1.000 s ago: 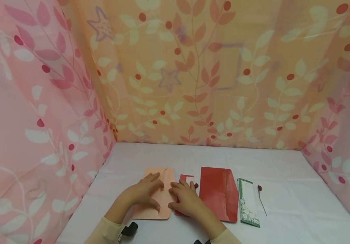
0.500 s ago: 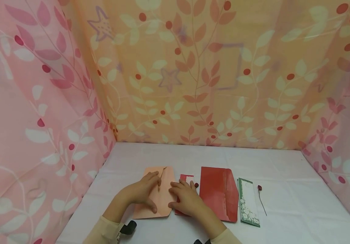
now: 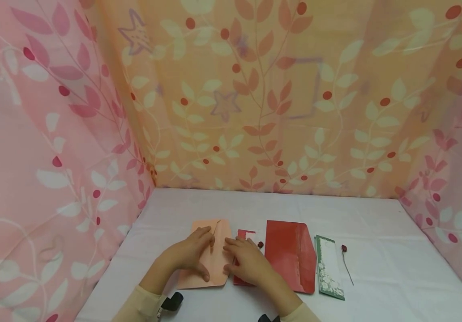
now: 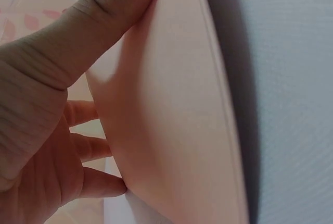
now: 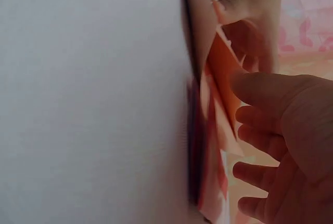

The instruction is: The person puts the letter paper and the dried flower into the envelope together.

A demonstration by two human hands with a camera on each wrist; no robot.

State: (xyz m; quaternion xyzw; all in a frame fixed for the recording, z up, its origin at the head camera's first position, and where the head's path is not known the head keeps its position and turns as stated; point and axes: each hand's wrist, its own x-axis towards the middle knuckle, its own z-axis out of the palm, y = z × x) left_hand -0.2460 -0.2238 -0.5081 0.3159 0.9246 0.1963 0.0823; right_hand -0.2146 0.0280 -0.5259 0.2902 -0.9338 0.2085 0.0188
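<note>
- Two hands meet low in the head view, at the table's (image 3: 376,232) near edge, with cream sleeves (image 3: 142,304) just behind them.
- Left hand (image 3: 188,256) lies on the peach envelope (image 3: 215,268); its thumb and fingers curl round the envelope's left side, and the left wrist view shows the thumb (image 4: 99,21) pressed on the paper while the fingers (image 4: 93,148) tuck under it. Held so, the paper bows up off the table, which likely keeps the envelope from sliding.
- Right hand (image 3: 247,261) rests at the envelope's right edge and partly covers a small red card (image 3: 244,235) beside it. Its fingers are loosely bent, and the right wrist view shows the fingertips (image 5: 250,174) at the layered peach and red paper edges; whether they pinch a layer or only touch it cannot be told.
- Peach envelope itself sits left of centre on the table, its long sides running away from the person, under both hands.
- Just right of the right hand, a small dark red bud (image 3: 260,244) lies on the table, touching nothing that can be made out.
- Next to it lies a red envelope (image 3: 291,255), flat and well clear of the hands.
- Further right lies a green card (image 3: 329,268), then a thin stemmed rose (image 3: 345,261), all in one row, as if laid out within easy reach.
- Beyond the table, leaf-print curtains (image 3: 255,112) close in the back and both sides.
</note>
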